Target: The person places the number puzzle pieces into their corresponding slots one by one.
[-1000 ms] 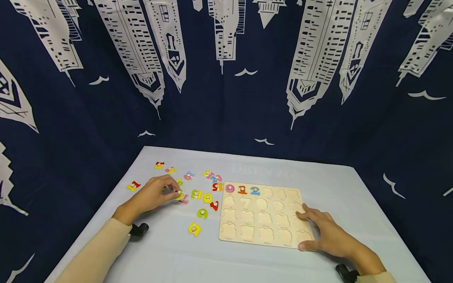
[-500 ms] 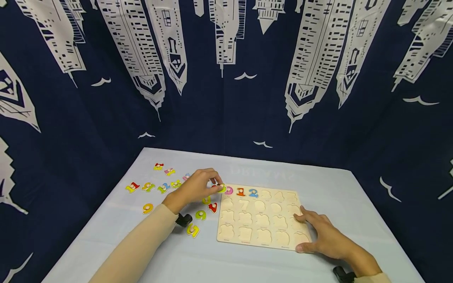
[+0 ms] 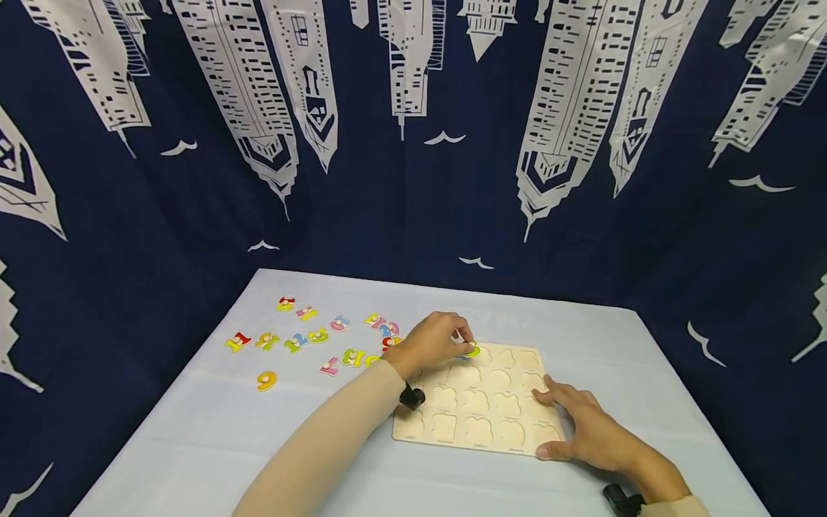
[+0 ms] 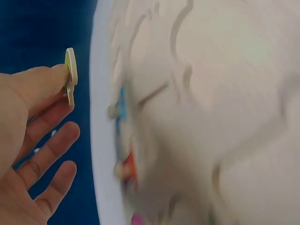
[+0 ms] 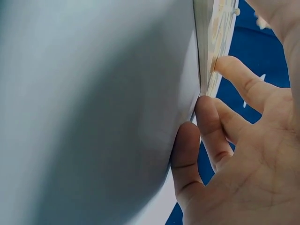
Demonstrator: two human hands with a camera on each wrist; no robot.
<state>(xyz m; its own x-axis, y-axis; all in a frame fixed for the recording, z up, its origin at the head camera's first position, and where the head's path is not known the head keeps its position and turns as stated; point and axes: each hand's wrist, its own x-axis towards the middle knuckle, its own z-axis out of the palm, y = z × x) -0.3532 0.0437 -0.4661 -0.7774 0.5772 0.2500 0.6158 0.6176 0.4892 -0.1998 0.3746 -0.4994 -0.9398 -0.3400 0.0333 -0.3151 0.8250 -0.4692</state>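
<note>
My left hand (image 3: 431, 343) is over the upper row of a wooden number puzzle board (image 3: 434, 439). Between thumb and fingertips it pinches a green number piece (image 4: 71, 70), seen nearly edge-on in the left wrist view; its digit is hidden. Blue (image 4: 123, 102) and red (image 4: 130, 166) number pieces sit in the board beside it, with a bit of pink (image 4: 137, 219) below. My right hand (image 3: 591, 431) rests at the board's right edge, fingers spread. One fingertip (image 5: 224, 64) touches the board's face and others lie along its side, the thumb at the near corner.
Loose number pieces lie left of the board, among them an orange one (image 3: 266, 380), a pink 7 (image 3: 329, 366) and a red-and-yellow one (image 3: 237, 342). The white table (image 3: 194, 431) ends at a dark blue curtain (image 3: 400, 208) with printed buildings.
My left hand has picked up the green number piece from the loose ones and carried it right, over the board's upper row. The right hand has stayed at the board's edge.
</note>
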